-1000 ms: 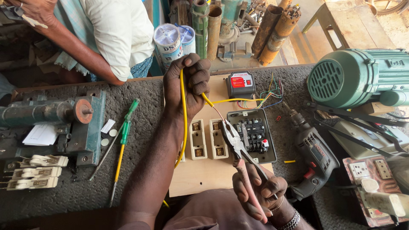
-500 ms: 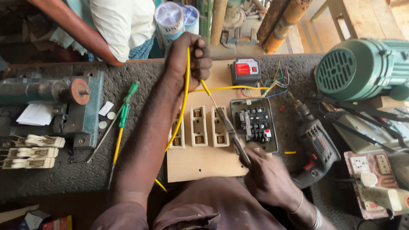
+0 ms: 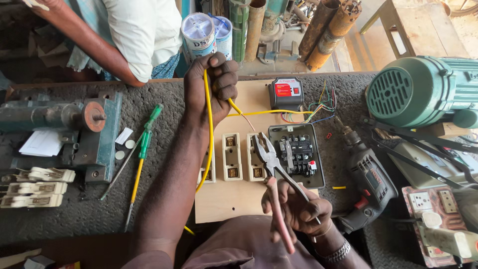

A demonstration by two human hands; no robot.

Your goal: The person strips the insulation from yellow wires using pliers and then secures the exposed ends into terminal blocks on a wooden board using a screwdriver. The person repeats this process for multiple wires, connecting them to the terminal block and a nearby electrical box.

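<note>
Since half second ago: right hand (image 3: 298, 211) pulled back toward body, pliers (image 3: 271, 164) lifted off board (image 3: 234, 199), jaws now spread. Left hand (image 3: 211, 82) unchanged at board's far edge.

Wire (image 3: 210, 134): yellow, thin, looped down along left forearm; short bare end pokes out right of fist, above fuse holders (image 3: 232, 155).

Left grip: fist closed round wire, arm stretched across surface (image 3: 74, 209). Right grip: fingers wrapped on pliers' pink handles, wrist bent, tool pointing up-left toward bare end.
</note>
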